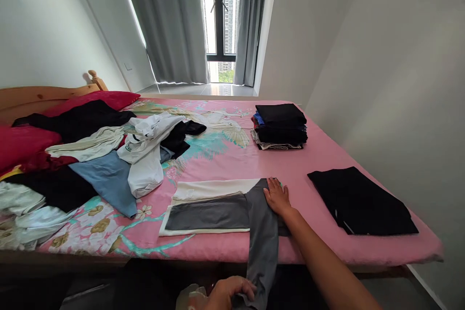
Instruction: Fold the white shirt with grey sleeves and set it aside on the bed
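Note:
A grey and white long-sleeved shirt (210,213) lies partly folded near the front edge of the bed. One grey sleeve (263,237) runs from the shoulder down over that edge. My right hand (278,197) rests flat on the shoulder end, fingers stretched out and touching the cloth. Below the bed's edge, my left hand (228,293) has its fingers curled round the lower end of the sleeve; the cuff is mostly hidden. To the right of the shirt lies a folded black garment (363,203), apart from both hands.
A stack of folded clothes (279,126) stands towards the far right of the bed. Loose clothes (101,164) are heaped at the left, by red pillows (119,100) and a wooden headboard (43,93). The pink patterned sheet (218,164) covers the bed; a wall borders its right.

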Tool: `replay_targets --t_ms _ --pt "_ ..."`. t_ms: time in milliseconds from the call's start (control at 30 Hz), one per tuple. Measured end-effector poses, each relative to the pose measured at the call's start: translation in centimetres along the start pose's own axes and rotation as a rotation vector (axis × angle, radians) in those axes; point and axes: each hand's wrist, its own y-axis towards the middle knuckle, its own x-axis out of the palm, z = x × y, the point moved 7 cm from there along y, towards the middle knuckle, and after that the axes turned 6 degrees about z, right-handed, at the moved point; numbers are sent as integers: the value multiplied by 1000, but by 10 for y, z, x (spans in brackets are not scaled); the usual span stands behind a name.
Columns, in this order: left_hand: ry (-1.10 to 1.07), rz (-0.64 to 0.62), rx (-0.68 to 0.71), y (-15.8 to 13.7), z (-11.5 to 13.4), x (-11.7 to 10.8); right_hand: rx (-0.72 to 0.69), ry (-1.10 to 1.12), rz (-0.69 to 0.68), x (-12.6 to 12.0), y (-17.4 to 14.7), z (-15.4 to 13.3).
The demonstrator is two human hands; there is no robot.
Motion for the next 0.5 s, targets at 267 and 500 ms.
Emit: replay_targets --t_ms 267,500 --pt "95 193 193 17 96 -44 49 46 -7 8 5 16" --pt "-184 615 50 48 69 -169 89 131 -3 7 11 22"
